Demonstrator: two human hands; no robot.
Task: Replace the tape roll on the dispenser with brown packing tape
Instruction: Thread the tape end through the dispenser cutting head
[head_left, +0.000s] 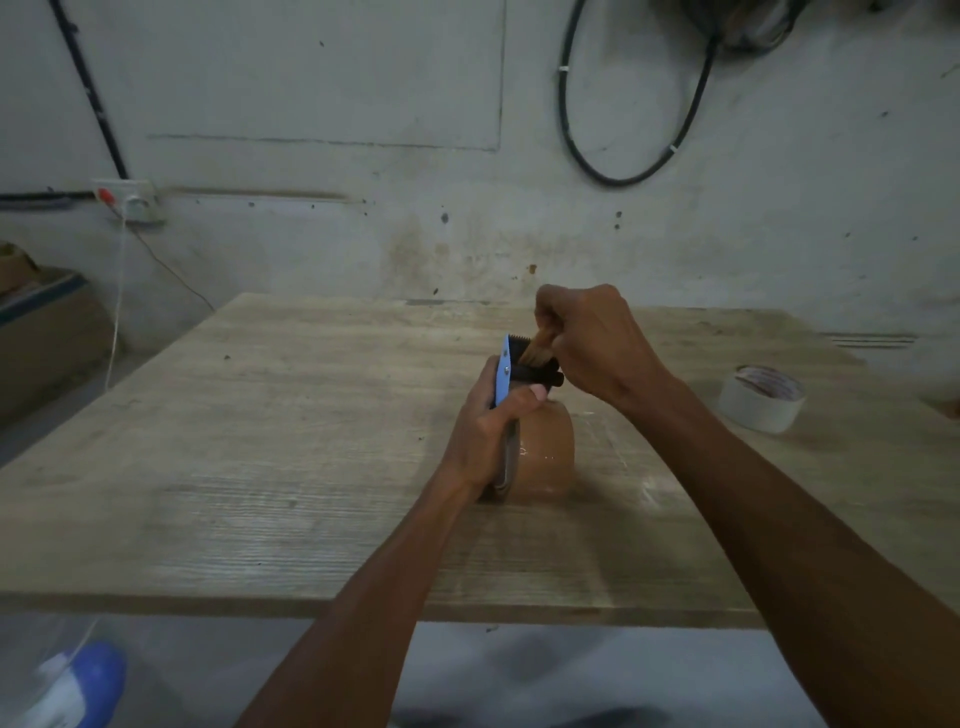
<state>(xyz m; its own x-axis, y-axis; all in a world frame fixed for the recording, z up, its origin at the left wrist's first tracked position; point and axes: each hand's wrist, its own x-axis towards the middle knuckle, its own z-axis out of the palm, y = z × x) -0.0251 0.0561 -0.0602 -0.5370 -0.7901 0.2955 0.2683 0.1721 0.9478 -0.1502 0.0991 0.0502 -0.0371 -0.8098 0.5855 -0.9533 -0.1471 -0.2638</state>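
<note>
A brown packing tape roll (548, 452) sits mounted on the blue tape dispenser (503, 376), which rests on the wooden table (260, 441). My left hand (488, 431) is wrapped around the dispenser's frame, thumb pressed over the top of the roll. Above the black roller and toothed blade, my right hand (587, 343) pinches the free end of the brown tape (537, 348) and holds it up. A white tape roll (761, 397) lies flat on the table at the right, apart from both hands.
The table's near edge runs across the lower frame. A grey wall stands behind the table, with a black cable loop (623, 130) hanging on it and a socket (130, 200) at the left. A cardboard box (41, 322) stands at the far left.
</note>
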